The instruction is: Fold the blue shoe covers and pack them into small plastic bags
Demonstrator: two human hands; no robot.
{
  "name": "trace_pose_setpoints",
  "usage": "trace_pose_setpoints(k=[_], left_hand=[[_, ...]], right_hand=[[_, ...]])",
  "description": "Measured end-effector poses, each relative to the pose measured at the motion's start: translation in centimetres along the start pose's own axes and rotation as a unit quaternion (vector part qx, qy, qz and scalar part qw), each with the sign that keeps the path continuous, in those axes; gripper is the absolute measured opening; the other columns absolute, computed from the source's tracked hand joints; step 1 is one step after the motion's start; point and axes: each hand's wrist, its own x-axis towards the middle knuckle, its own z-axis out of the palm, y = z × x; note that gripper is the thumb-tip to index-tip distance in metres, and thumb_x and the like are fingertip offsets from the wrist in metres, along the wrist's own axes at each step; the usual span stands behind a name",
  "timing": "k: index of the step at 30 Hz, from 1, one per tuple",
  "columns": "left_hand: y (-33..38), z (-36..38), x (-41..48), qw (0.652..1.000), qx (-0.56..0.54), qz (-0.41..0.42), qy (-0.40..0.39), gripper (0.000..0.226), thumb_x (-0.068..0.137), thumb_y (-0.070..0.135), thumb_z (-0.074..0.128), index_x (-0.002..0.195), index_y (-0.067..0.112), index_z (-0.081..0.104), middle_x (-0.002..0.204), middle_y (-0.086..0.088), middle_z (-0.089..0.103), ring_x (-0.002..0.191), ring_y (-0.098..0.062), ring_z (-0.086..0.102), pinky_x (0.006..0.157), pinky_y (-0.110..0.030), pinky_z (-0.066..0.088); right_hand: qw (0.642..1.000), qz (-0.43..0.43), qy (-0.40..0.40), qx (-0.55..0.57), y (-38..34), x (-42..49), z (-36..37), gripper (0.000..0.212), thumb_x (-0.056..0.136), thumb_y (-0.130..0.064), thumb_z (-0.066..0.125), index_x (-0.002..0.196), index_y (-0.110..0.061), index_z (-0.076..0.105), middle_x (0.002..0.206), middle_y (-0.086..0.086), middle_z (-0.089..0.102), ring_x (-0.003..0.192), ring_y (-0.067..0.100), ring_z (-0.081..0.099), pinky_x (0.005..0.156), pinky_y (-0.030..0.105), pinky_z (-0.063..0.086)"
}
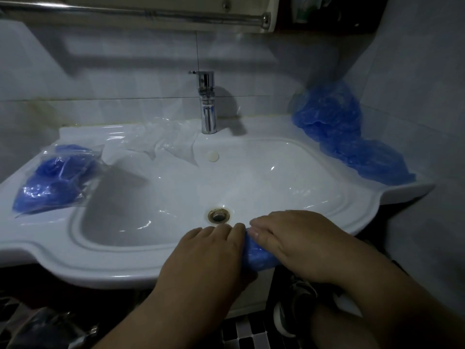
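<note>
Far to the left of the tap, on the flat rim of the sink, lie packed bags: clear plastic with crumpled blue covers inside. Just left of the tap, a loose heap of empty bags spills off the rim toward the basin. Straight out from the tap, across the basin at the near rim, the left hand lies palm down. Its fingers are curled over the left end of a blue shoe cover and its thumb shows under it. The cover is bunched into a short roll on that near rim, a little right of the tap. The right hand grips its right end, fingers bent over the top, fingertips almost meeting those of the left. Far right of the tap, in the corner against the wall, a pile of shoe covers is heaped up and trails forward along the rim.
</note>
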Motion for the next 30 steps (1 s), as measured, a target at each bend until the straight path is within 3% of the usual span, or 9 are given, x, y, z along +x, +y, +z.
trace_pose_setpoints(k=[2, 5, 9, 13, 15, 19, 23, 26, 30], left_hand=[[-0.2, -0.4, -0.4, 0.999, -0.022, 0.003, 0.031, 0.063, 0.086, 0.066, 0.046, 0.139, 0.036, 0.031, 0.131, 0.014, 0.053, 0.112, -0.008, 0.054, 0.098, -0.024, 0.038], [-0.2, -2.0, -0.7, 0.994, -0.105, -0.02, 0.025, 0.071, 0.086, 0.063, 0.051, 0.146, 0.044, 0.019, 0.144, 0.02, 0.039, 0.122, -0.004, 0.048, 0.1, -0.019, 0.037], [-0.7, -2.8, -1.1, 0.98, -0.193, -0.002, 0.043, 0.032, 0.086, 0.052, 0.049, 0.117, 0.046, 0.055, 0.123, 0.025, 0.054, 0.104, 0.002, 0.056, 0.092, -0.017, 0.045], [-0.8, -3.4, -1.1, 0.989, -0.113, 0.039, 0.091, 0.03, 0.084, 0.039, 0.043, 0.082, 0.034, 0.073, 0.107, 0.014, 0.07, 0.096, -0.01, 0.067, 0.097, -0.037, 0.046], [-0.7, -4.3, -1.3, 0.988, -0.103, 0.063, 0.093, 0.028, 0.083, 0.038, 0.046, 0.077, 0.032, 0.072, 0.106, 0.011, 0.07, 0.094, -0.014, 0.066, 0.09, -0.026, 0.044], [-1.9, -4.3, -1.6, 0.988, -0.131, 0.066, 0.041, 0.025, 0.079, 0.051, 0.051, 0.084, 0.033, 0.068, 0.093, 0.019, 0.064, 0.081, -0.007, 0.063, 0.068, -0.025, 0.051], [-3.9, -3.5, -1.4, 0.992, -0.126, 0.023, -0.019, 0.061, 0.059, 0.076, 0.052, 0.112, 0.046, 0.049, 0.096, 0.025, 0.057, 0.083, -0.001, 0.062, 0.072, -0.032, 0.057], [-4.7, -3.8, -1.2, 0.99, -0.14, 0.009, 0.002, 0.044, 0.06, 0.064, 0.053, 0.102, 0.048, 0.055, 0.095, 0.027, 0.056, 0.073, 0.005, 0.059, 0.063, -0.027, 0.056], [-4.5, -5.1, -1.6, 0.976, -0.207, -0.067, -0.001, 0.014, 0.077, 0.057, 0.057, 0.085, 0.049, 0.064, 0.08, 0.022, 0.064, 0.064, -0.001, 0.06, 0.057, -0.026, 0.05]], right_hand=[[0.995, 0.004, 0.006, 0.096, 0.4, -0.8, -0.8, 0.058, 0.085, -0.072, 0.041, 0.137, -0.048, 0.039, 0.138, -0.028, 0.043, 0.121, -0.005, 0.045, 0.104, 0.026, 0.038], [0.992, -0.039, 0.022, 0.12, 1.5, -2.6, -1.9, 0.086, 0.064, -0.067, 0.073, 0.139, -0.054, 0.032, 0.135, -0.042, 0.033, 0.12, -0.019, 0.039, 0.098, 0.009, 0.038], [0.983, -0.058, 0.106, 0.138, 3.2, -3.3, -1.3, 0.047, 0.074, -0.027, 0.08, 0.117, -0.041, 0.065, 0.122, -0.032, 0.056, 0.114, -0.013, 0.051, 0.097, 0.013, 0.043], [0.971, -0.085, 0.164, 0.155, 3.0, -3.5, -0.7, 0.024, 0.082, -0.03, 0.063, 0.102, -0.037, 0.075, 0.123, -0.029, 0.059, 0.112, -0.008, 0.056, 0.094, 0.014, 0.044], [0.971, -0.097, 0.166, 0.14, 2.6, -3.9, -1.2, 0.024, 0.084, -0.037, 0.057, 0.099, -0.038, 0.075, 0.124, -0.027, 0.057, 0.116, -0.001, 0.055, 0.092, 0.012, 0.041], [0.977, -0.113, 0.14, 0.117, 2.1, -4.2, -1.2, 0.026, 0.082, -0.042, 0.053, 0.094, -0.035, 0.075, 0.101, -0.021, 0.058, 0.102, 0.008, 0.057, 0.082, 0.015, 0.041], [0.969, -0.078, 0.137, 0.188, 2.7, -4.0, -1.2, 0.022, 0.072, -0.039, 0.072, 0.094, -0.035, 0.074, 0.094, -0.018, 0.067, 0.092, 0.003, 0.065, 0.079, 0.013, 0.046], [0.969, -0.051, 0.137, 0.197, 2.6, -4.2, -1.7, 0.04, 0.066, -0.022, 0.087, 0.095, -0.043, 0.07, 0.096, -0.021, 0.069, 0.091, -0.002, 0.066, 0.078, 0.004, 0.043], [0.958, 0.002, 0.161, 0.238, 2.4, -4.0, -1.9, 0.033, 0.08, -0.011, 0.076, 0.087, -0.043, 0.071, 0.084, -0.022, 0.071, 0.081, -0.001, 0.066, 0.07, 0.005, 0.044]])
